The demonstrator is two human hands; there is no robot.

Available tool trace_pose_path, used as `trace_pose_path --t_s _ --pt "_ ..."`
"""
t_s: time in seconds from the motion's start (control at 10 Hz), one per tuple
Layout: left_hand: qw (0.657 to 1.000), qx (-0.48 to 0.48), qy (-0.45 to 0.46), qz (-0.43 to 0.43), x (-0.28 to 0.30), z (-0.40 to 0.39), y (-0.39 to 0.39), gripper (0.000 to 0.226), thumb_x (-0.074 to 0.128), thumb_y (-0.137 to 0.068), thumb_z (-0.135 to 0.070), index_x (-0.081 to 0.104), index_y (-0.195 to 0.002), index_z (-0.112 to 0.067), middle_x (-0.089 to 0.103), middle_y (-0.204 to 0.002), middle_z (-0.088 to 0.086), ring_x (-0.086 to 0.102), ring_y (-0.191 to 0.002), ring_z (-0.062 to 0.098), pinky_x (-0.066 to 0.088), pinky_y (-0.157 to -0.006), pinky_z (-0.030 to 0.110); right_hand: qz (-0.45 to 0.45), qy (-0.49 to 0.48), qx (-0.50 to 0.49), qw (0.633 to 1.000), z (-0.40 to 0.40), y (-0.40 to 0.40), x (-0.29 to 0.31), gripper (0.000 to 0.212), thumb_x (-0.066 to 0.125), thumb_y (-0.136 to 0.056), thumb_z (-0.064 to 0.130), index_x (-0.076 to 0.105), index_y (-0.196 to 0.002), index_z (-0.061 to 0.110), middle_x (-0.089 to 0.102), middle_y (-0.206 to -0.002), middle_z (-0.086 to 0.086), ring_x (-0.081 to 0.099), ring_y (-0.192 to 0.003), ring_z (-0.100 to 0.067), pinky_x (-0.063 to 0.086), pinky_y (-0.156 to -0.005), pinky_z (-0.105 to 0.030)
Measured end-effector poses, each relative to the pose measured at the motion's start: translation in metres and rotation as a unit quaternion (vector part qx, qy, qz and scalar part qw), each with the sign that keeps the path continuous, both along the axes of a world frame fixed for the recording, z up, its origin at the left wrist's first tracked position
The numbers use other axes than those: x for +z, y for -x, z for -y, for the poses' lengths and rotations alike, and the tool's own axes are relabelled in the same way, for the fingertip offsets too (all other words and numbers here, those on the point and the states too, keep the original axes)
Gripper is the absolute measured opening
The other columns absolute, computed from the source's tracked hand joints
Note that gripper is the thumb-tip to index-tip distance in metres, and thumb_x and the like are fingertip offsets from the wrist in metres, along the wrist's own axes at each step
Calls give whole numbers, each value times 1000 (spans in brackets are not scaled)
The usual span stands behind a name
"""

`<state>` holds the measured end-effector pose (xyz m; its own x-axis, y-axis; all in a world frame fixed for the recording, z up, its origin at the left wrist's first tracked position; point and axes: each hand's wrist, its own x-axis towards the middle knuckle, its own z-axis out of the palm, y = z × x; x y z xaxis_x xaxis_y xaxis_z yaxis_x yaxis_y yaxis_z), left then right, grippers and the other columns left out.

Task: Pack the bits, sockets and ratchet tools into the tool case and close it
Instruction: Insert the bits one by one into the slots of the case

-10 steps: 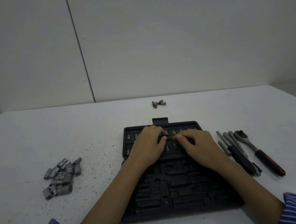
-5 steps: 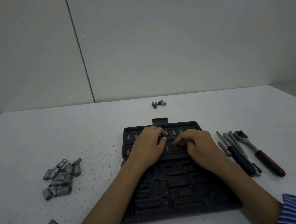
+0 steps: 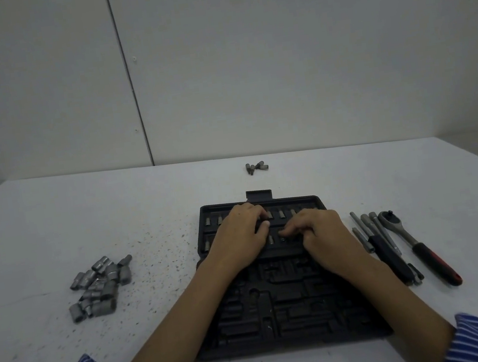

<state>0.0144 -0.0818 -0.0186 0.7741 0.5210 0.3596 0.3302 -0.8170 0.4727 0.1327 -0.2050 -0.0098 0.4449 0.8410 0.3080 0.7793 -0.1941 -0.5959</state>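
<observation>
Black plastic, the case (image 3: 292,319) lies open at the near middle of the table (image 3: 40,225), both hands over its far bit rows. Left hand (image 3: 240,236) rests curled there; right hand (image 3: 319,235) seems to pinch a bit, though dim light hides it, so I cannot tell. A half-seated bit could pop out or block closing. Sockets (image 3: 99,285) at left, ratchet (image 3: 419,246) at right and spare bits (image 3: 256,167) beyond wait; mixing sizes would jam slots.
</observation>
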Motion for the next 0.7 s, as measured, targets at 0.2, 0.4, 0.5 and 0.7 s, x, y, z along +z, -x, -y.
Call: trace_pose_path --t_s 0.2,0.4,0.5,0.7 --pt "1000 1 3 1 0 0 1 22 49 -94 -25 59 -111 -15 58 -114 -2 46 -111 14 39 -92 29 3 6 4 1000 1 0 -2 47 42 -75 -14 77 -85 16 69 -95 2 61 -92 -17 52 -84 -40" --pt "1000 1 5 -2 1 1 1 22 49 -94 -25 58 -112 -16 57 -115 -2 46 -112 14 39 -94 30 16 -7 -1 1000 2 2 -3 47 42 -75 -13 76 -85 19 69 -91 3 62 -87 -16 53 -80 -40" --pt "1000 1 3 0 1 1 1 22 49 -94 -25 59 -111 -15 58 -114 -1 46 -110 14 40 -93 30 29 -7 -2 1000 3 4 -2 46 42 -77 -11 74 -86 20 70 -89 4 61 -85 -13 54 -78 -38" --pt "1000 1 2 -4 1 1 1 23 48 -94 -25 58 -112 -15 57 -115 -1 46 -111 14 40 -93 30 31 -24 -7 999 4 5 -1 46 41 -75 -12 72 -89 19 68 -86 3 61 -81 -12 54 -76 -38"
